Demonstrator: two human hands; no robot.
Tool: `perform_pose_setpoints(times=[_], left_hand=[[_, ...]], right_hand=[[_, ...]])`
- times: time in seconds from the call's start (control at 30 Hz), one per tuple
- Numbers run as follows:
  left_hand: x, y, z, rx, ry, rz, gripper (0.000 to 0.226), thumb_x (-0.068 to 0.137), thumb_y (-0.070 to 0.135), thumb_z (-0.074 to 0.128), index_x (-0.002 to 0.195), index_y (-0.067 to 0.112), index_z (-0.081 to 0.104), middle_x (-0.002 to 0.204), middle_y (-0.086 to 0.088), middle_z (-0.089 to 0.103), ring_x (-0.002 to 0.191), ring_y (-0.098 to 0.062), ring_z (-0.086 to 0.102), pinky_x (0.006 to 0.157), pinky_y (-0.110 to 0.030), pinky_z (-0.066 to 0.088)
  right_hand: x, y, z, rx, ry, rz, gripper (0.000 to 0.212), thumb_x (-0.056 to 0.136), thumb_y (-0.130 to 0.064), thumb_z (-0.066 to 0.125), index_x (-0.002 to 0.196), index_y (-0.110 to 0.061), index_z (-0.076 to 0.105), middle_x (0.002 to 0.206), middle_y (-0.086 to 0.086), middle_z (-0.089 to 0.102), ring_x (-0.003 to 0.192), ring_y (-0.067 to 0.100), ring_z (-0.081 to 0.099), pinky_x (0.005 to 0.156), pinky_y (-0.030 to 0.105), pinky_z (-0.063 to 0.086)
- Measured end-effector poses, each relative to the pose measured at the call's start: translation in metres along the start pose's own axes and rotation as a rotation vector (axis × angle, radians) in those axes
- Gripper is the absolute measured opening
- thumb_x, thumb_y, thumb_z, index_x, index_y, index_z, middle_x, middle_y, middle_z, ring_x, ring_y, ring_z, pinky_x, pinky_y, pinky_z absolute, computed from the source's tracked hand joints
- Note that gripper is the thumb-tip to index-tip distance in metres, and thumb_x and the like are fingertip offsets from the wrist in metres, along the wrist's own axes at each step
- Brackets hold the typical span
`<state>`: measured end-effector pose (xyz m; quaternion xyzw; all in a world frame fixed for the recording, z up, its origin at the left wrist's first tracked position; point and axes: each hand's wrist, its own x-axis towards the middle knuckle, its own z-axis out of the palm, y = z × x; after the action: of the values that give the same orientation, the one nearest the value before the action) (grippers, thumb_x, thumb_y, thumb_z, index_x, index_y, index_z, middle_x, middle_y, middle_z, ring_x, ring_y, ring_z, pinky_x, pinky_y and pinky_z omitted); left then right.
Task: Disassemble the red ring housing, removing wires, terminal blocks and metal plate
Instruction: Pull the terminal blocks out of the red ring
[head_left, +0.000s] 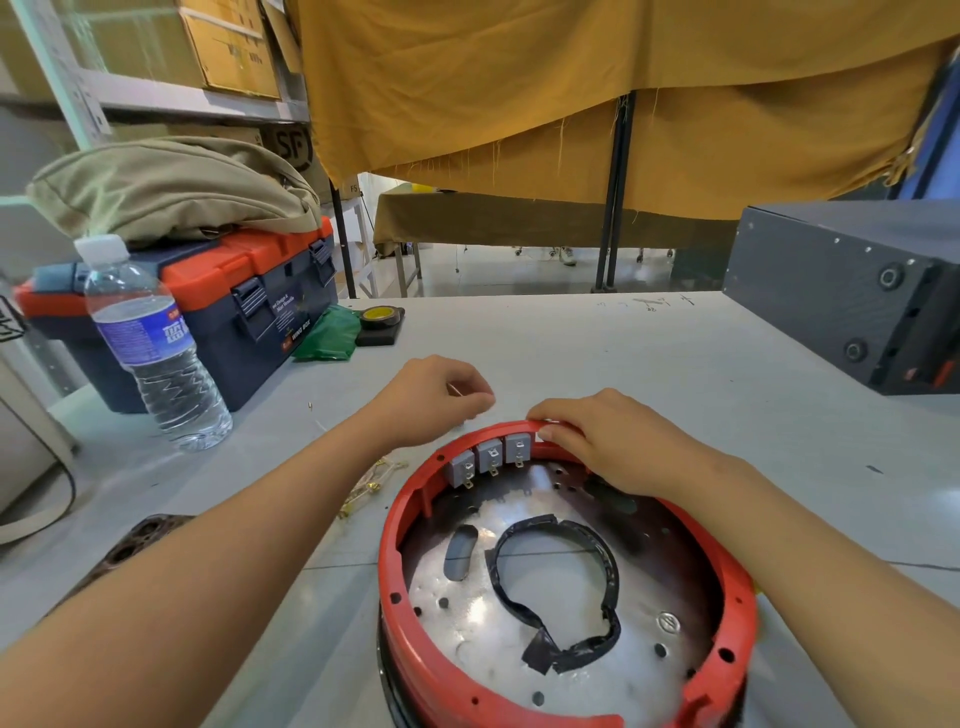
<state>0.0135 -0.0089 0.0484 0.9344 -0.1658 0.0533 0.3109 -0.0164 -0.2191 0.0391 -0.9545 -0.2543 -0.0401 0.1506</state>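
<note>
Red ring housing (410, 525) sits at the near edge of the grey surface (649, 364), metal plate (483, 639) seated inside, with a black taped loop (561, 577) lying on the plate. Three grey terminal blocks (491, 457) are fixed to the far inner wall. Right hand (608, 447) grips the far rim just beside them. Left hand (436, 400), fingers curled, pinches a thin wire (454, 389) just beyond the rim. Loose brass terminals (371, 483) lie left of the housing.

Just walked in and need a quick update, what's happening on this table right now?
A person is taking apart a red ring housing on a grey table. Their right hand grips the housing's far rim beside three grey terminal blocks still mounted inside. The left hand, just beyond the rim, pinches something small. The metal plate and a loop of black tape remain inside; loose wires lie on the table to the left.
</note>
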Motion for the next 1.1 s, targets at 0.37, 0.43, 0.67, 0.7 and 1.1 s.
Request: perform_pose_setpoints(times=[0.37, 0.43, 0.67, 0.7, 1.1], left_hand=[[-0.020, 0.024, 0.006, 0.068, -0.078, 0.060, 0.017, 0.085, 0.024, 0.066, 0.101, 0.024, 0.070, 0.088, 0.012, 0.066, 0.076, 0.000, 0.061, 0.065, -0.004, 0.040], [-0.020, 0.028, 0.009, 0.100, -0.063, 0.064, 0.018, 0.085, 0.022, 0.065, 0.102, 0.023, 0.071, 0.087, 0.010, 0.066, 0.076, -0.003, 0.060, 0.063, -0.003, 0.038], [-0.014, 0.039, 0.023, 0.180, -0.052, 0.079, 0.021, 0.091, 0.014, 0.056, 0.110, 0.014, 0.067, 0.107, -0.003, 0.068, 0.095, -0.016, 0.059, 0.080, -0.021, 0.040], [-0.013, 0.040, 0.024, 0.182, -0.055, 0.076, 0.021, 0.092, 0.014, 0.055, 0.110, 0.013, 0.066, 0.110, -0.005, 0.067, 0.098, -0.018, 0.058, 0.081, -0.022, 0.040], [-0.017, 0.035, 0.032, 0.120, 0.009, 0.134, 0.019, 0.092, 0.018, 0.054, 0.108, 0.013, 0.063, 0.104, -0.005, 0.063, 0.094, -0.017, 0.054, 0.082, -0.026, 0.041]], right_hand=[[-0.004, -0.007, 0.001, -0.092, 0.017, 0.072, 0.027, 0.101, -0.035, 0.033, 0.115, -0.028, 0.055, 0.103, 0.010, 0.062, 0.092, 0.031, 0.057, 0.077, 0.042, 0.049], [-0.003, -0.008, 0.000, -0.111, 0.013, 0.082, 0.027, 0.101, -0.034, 0.034, 0.113, -0.025, 0.056, 0.098, 0.010, 0.059, 0.085, 0.030, 0.055, 0.071, 0.039, 0.047], [0.000, -0.018, -0.003, -0.295, 0.049, 0.116, 0.029, 0.099, -0.041, 0.035, 0.099, -0.016, 0.050, 0.081, 0.002, 0.041, 0.073, 0.026, 0.043, 0.060, 0.033, 0.029], [0.000, -0.018, -0.005, -0.293, 0.034, 0.123, 0.028, 0.099, -0.041, 0.035, 0.095, -0.017, 0.048, 0.080, 0.001, 0.039, 0.073, 0.025, 0.042, 0.059, 0.032, 0.029], [0.000, -0.011, 0.001, -0.031, 0.022, 0.139, 0.027, 0.100, -0.035, 0.036, 0.101, -0.012, 0.050, 0.089, 0.008, 0.062, 0.087, 0.029, 0.058, 0.076, 0.043, 0.048]])
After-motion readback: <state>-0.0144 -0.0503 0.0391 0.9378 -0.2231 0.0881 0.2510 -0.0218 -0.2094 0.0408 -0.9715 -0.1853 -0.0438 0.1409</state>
